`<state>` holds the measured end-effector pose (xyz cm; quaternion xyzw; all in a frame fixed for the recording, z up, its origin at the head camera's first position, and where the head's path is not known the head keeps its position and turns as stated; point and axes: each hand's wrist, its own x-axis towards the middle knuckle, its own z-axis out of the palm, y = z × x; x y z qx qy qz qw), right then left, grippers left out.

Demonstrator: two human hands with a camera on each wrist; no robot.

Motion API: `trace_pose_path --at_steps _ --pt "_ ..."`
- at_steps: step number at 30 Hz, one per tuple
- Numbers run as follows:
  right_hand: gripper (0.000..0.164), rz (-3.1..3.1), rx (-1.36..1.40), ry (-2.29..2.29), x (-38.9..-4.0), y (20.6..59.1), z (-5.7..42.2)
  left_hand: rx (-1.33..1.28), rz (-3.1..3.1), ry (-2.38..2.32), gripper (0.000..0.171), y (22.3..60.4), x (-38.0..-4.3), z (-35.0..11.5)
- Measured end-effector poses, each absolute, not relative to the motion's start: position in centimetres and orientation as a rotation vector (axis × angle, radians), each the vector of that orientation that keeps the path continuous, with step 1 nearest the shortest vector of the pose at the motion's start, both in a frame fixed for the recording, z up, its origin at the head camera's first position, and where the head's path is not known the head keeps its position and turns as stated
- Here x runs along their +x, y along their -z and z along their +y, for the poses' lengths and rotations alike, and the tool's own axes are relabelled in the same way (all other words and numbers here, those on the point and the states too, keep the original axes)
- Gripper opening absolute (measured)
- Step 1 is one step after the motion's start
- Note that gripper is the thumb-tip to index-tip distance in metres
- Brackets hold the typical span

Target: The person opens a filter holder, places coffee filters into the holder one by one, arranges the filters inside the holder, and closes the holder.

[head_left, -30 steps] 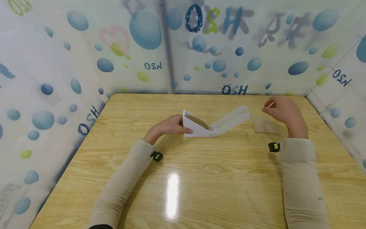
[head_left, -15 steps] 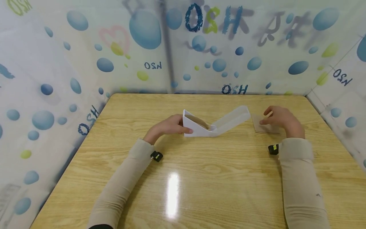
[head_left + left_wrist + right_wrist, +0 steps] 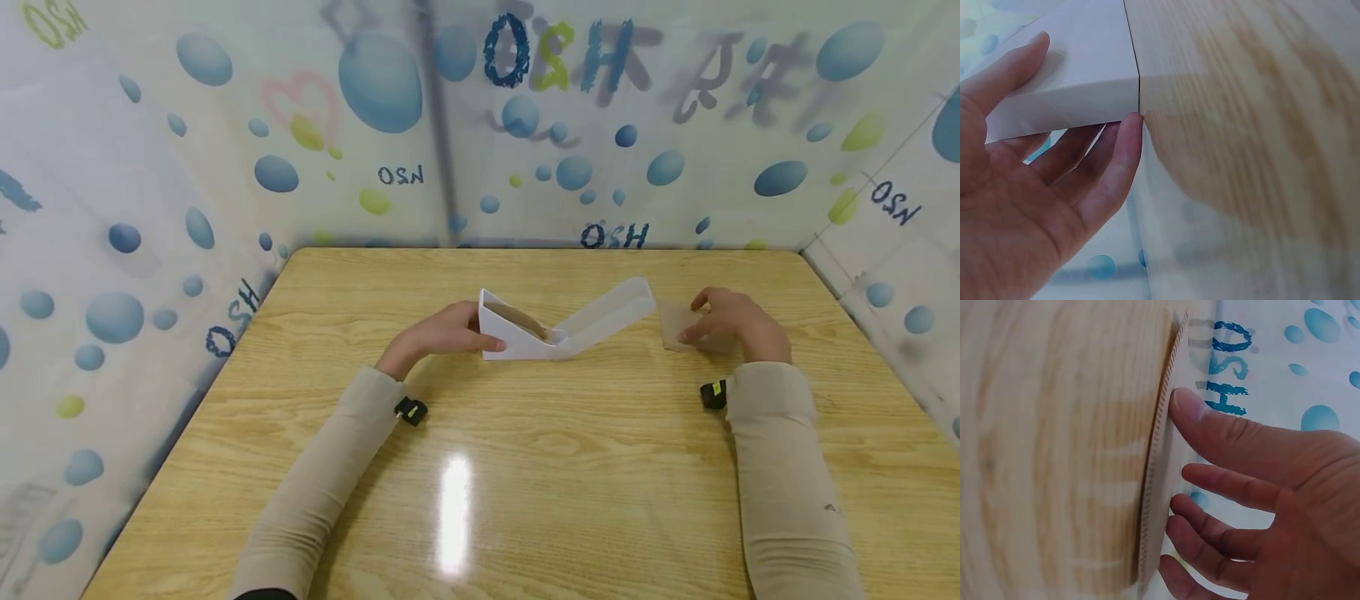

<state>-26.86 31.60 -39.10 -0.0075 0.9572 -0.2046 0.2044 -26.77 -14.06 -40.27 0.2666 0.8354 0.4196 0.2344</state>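
A white wedge-shaped box (image 3: 510, 343) stands on the table with its clear lid (image 3: 609, 315) swung out to the right. Brown papers (image 3: 519, 317) show inside it. My left hand (image 3: 438, 329) grips the box's tall end, thumb (image 3: 1025, 59) on one side and the fingers around the end wall. Off to the right, my right hand (image 3: 738, 321) touches a flat brown coffee filter (image 3: 673, 323) lying on the table. In the right wrist view the filter's crimped edge (image 3: 1157, 434) shows, with thumb and fingertips resting on its upper face. Part of the filter is hidden under the hand.
The wooden table (image 3: 570, 475) runs back to a patterned wall sheet (image 3: 480, 125), and similar sheets stand at both sides. Small black cameras (image 3: 411, 410) sit at the wrists. A bright light reflection lies on the tabletop.
My right hand has come down and slightly left onto the filter, and its thumb and finger, close together before, have spread. The left hand and the box have stayed in place.
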Motion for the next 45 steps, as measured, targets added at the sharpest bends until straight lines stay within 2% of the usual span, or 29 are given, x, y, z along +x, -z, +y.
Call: trace_pose_path --at_steps 10,24,39,45 --pt "0.054 2.664 -0.042 0.608 -26.6 39.2 31.2 0.734 2.287 -1.166 0.036 40.7 -26.5 -14.3" --pt "0.063 2.694 -0.004 0.561 -26.7 39.0 31.3 0.745 2.292 -1.16 0.036 40.8 -26.6 -14.1" --pt "0.045 2.792 -0.103 0.573 -27.1 39.1 32.1 0.736 2.315 -1.136 0.037 40.5 -26.7 -14.0" --pt "0.043 2.853 -0.134 0.594 -27.0 38.4 32.5 0.728 2.314 -1.145 0.036 40.6 -26.7 -14.0"
